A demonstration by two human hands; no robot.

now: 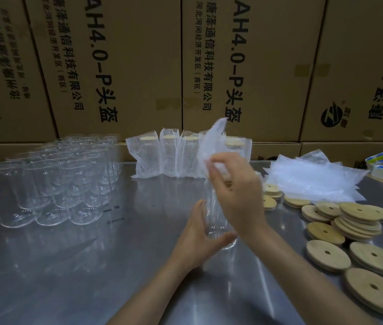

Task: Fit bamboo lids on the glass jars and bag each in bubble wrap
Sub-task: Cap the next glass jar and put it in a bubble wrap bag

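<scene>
Mid-run at the packing desk [68,266]: the left hand [197,233] curls its grip round an upright glass jar [216,221] while the right hand [235,184] pinches a bubble-wrap bag [211,139] above it — whether a lid is on, the blur hides. A handful of bagged jars [174,156] stand behind; many bare jars [52,179] and bamboo lids [354,221] apparently remain.

Clear jars [52,181], tan lids [359,221], white wrap [310,181], brown boxes [120,66] w/ black text.
</scene>
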